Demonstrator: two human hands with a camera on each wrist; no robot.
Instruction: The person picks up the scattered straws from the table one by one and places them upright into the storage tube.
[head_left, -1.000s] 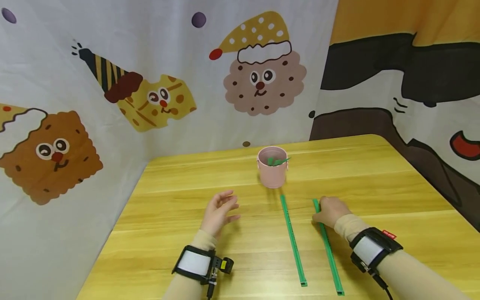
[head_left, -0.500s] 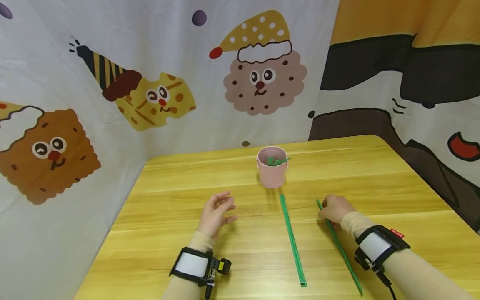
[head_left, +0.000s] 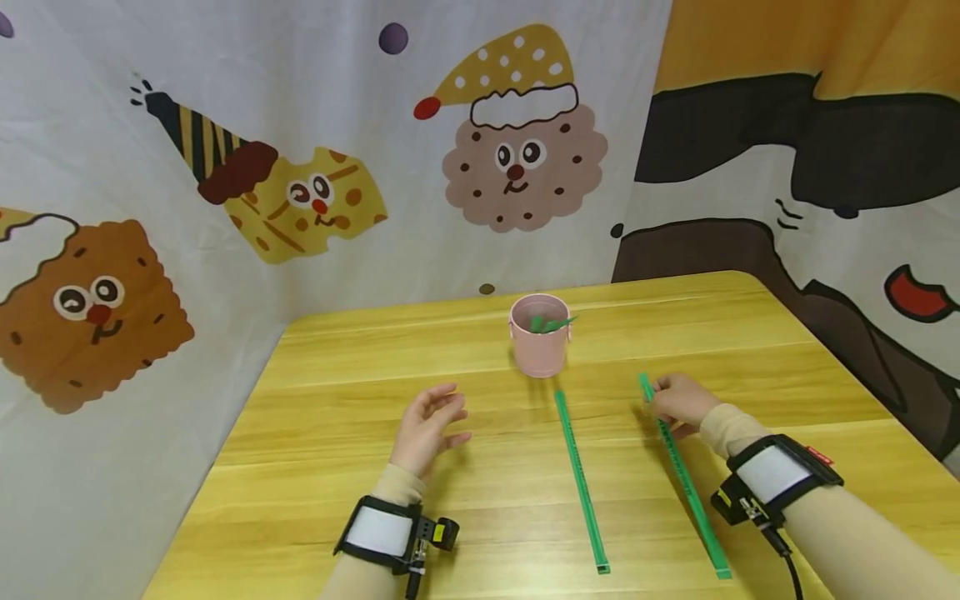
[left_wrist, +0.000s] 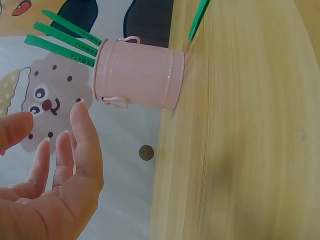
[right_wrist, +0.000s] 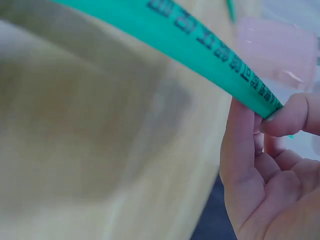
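Observation:
My right hand (head_left: 681,402) pinches a long, flat green wrapped straw (head_left: 688,487) near its far end, between thumb and fingers. Dark lettering runs along this straw in the right wrist view, and its near end slants down toward the table. A second green wrapped straw (head_left: 581,483) lies on the table to the left of it. Further back stands a pink bucket (head_left: 540,357) with small side handles; more green straws (left_wrist: 65,38) stick out of its mouth. Left of the bucket, my left hand (head_left: 423,429) hovers with relaxed, slightly bent fingers and holds nothing.
Everything stands on a yellow wood-grain table (head_left: 337,358). A white curtain (head_left: 337,75) with cartoon biscuits and cheese hangs behind it and along the left side. Both wrists wear straps with cameras and cables.
My right hand has taken hold of the right straw, raised and turned it, and moved slightly away and to the right. The left hand has barely shifted.

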